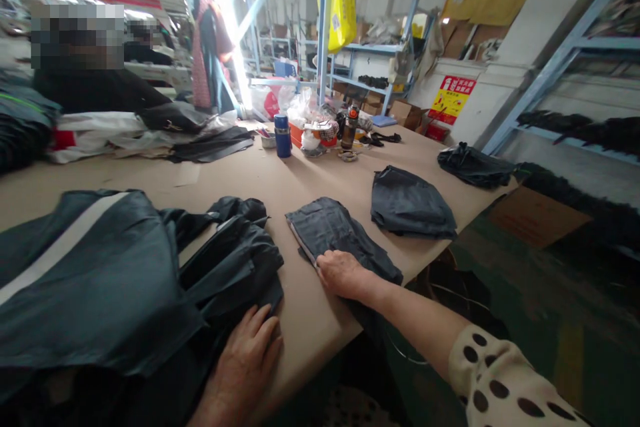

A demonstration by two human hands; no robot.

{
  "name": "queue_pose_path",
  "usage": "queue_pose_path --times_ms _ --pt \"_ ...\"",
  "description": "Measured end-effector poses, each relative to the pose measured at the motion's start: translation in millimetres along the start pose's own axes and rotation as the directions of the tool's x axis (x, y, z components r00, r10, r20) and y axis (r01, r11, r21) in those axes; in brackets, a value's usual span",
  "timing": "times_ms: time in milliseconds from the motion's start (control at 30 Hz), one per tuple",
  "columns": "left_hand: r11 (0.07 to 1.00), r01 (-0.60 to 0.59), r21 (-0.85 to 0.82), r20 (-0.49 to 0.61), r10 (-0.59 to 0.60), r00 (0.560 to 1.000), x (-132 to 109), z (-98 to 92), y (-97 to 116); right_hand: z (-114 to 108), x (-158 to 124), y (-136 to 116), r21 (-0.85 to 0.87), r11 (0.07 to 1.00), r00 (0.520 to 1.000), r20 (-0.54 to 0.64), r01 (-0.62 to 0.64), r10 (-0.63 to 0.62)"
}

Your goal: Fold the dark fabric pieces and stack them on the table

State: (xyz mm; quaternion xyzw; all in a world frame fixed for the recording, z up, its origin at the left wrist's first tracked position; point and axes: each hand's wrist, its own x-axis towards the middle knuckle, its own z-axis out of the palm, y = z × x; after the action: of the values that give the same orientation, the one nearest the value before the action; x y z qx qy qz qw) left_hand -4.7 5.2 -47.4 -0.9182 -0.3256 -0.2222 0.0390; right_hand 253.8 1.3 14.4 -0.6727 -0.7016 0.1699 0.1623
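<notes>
My right hand (341, 273) has its fingers closed on the near-left edge of a dark grey-blue stack of fabric pieces (340, 230) close to the table's front edge. My left hand (253, 350) lies with fingers stretched out at the edge of a dark garment (245, 260) and the tabletop, holding nothing that I can see. Left of it spreads a larger dark garment (115, 280) with a pale stripe across it. Beyond my right hand lies another folded dark stack (413, 203), apart from the first.
A brown-covered table (310, 320) carries everything. At its back stand a blue flask (283, 137), a brown bottle (349, 130) and scissors (349, 155). Another dark bundle (475, 165) sits at the right edge. A cardboard box (537, 217) is below; a person (100, 87) is at back left.
</notes>
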Motion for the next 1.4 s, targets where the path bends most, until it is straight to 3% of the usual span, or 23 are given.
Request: queue_pose_path --times_ms 133,233,333,433,500,533,600,667,733,833,900,967,1033,1100,1167,1267,1367,1400 --pt "0.974 0.119 -0.194 0.025 -0.117 0.993 -2 -2.7 -2 -18 10 26 0.302 0.951 0.996 -0.039 -0.068 0.083" --pt "0.824 0.31 -0.474 0.052 -0.325 0.944 10 -11.8 0 -49 2 39 0.563 0.823 0.987 -0.081 -0.069 0.138" --pt "0.505 0.523 -0.687 0.273 -0.488 0.829 38 -28.9 13 -74 -17 31 0.715 0.698 0.977 -0.125 -0.032 0.173" --pt "-0.032 0.621 -0.783 0.562 -0.464 0.685 70 -47.8 36 -74 -36 10 0.848 0.529 0.982 -0.106 0.006 0.159" --pt "-0.361 0.551 -0.752 0.658 -0.366 0.658 86 -56.6 50 -59 -45 -4 0.937 0.349 0.992 -0.042 -0.002 0.121" --pt "-0.468 0.51 -0.721 0.678 -0.328 0.658 91 -59.0 55 -49 -48 -8 0.963 0.27 0.995 -0.007 -0.02 0.098" --pt "-0.578 0.461 -0.673 0.697 -0.287 0.658 96 -60.2 60 -28 -53 -13 0.979 0.193 0.997 0.061 -0.071 0.057" --pt "-0.613 0.445 -0.652 0.716 -0.305 0.628 95 -58.3 58 -11 -56 -12 0.981 0.169 0.995 0.098 -0.1 0.025" --pt "-0.613 0.446 -0.652 0.727 -0.34 0.596 91 -56.5 54 -6 -59 -12 0.969 0.215 0.992 0.123 -0.119 -0.008" --pt "-0.565 0.441 -0.697 0.7 -0.406 0.588 90 -59.6 47 -19 -65 -18 0.882 0.467 0.998 0.057 -0.069 0.04" --pt "-0.531 0.428 -0.731 0.668 -0.431 0.606 93 -66.6 47 -37 -71 -30 0.732 0.681 0.99 -0.117 0.034 0.077" --pt "-0.495 0.403 -0.77 0.624 -0.448 0.641 99 -76.3 51 -53 -77 -48 0.518 0.845 0.964 -0.267 0.136 0.008" --pt "-0.427 0.383 -0.819 0.563 -0.47 0.68 105 -87.0 60 -61 -82 -65 0.312 0.929 0.946 -0.308 0.198 -0.098" --pt "-0.326 0.375 -0.868 0.494 -0.493 0.716 108 -96.2 70 -58 -82 -76 0.198 0.963 0.949 -0.293 0.18 -0.117" --pt "-0.239 0.367 -0.899 0.437 -0.514 0.738 107 -100.0 80 -47 -79 -78 0.192 0.971 0.962 -0.258 0.139 -0.087" --pt "-0.187 0.347 -0.919 0.393 -0.504 0.769 99 -91.1 83 -28 -70 -69 0.312 0.944 0.989 -0.136 0.104 -0.064" --pt "-0.162 0.369 -0.915 0.403 -0.375 0.835 86 -74.8 70 -8 -62 -54 0.46 0.887 0.999 -0.052 0.034 -0.012" --pt "-0.106 0.387 -0.916 0.398 -0.366 0.841 81 -71.4 66 -2 -61 -50 0.497 0.868 0.999 -0.051 0.016 0.011"
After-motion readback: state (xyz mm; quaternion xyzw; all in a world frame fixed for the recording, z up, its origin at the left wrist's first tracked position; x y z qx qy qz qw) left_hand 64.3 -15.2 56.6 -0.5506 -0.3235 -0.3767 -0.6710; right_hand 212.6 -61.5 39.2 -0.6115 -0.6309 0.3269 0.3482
